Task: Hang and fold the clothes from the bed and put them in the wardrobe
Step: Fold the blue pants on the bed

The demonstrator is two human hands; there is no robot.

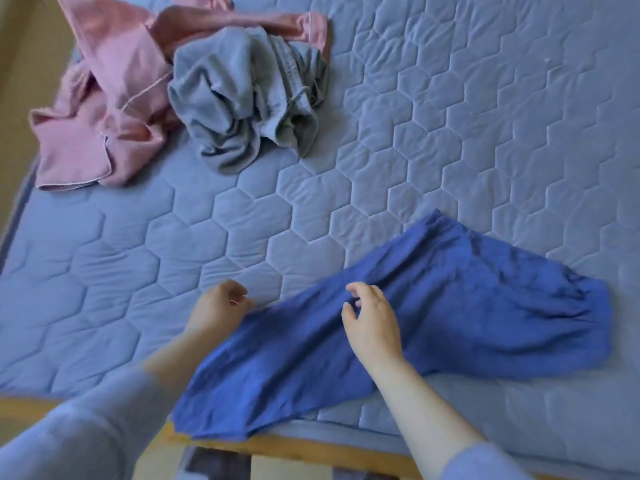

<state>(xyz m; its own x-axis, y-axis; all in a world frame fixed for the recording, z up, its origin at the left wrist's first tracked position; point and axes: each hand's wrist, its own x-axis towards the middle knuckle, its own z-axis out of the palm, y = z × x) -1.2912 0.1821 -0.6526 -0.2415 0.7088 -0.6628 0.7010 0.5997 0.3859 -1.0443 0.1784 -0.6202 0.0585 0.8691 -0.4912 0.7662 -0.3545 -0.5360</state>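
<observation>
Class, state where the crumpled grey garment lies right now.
The grey garment lies upper left in the head view, on the bed, against the pink garment to its left and apart from the blue garment.

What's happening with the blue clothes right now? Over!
Left hand pinching edge of blue garment. Right hand loosely curled over its middle, no grip. Garment lying on bed. Pink garment, grey garment piled far off, not blocking.

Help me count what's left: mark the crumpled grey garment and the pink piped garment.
crumpled grey garment [235, 98]: head view, centre of heap.
pink piped garment [76, 157]: head view, flat lower panel.
</observation>
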